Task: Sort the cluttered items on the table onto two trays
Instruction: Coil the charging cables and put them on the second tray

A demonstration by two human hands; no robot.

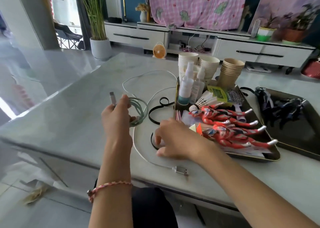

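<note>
Left grip (116,118) closed round coiled green cable (140,110); right grip (174,137) down on black hairband (150,114), closure unclear. Clearing worktop (69,115) clutter, by appearances. Next: secure hairband, carry both to tray (272,157).

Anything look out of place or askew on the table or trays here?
Nothing spilled or broken. The near tray is crammed, two red figures lying atop other items. A white cable sprawls loose over the table, its plug near the front edge, while the left hand grips the coiled green cable.
</note>
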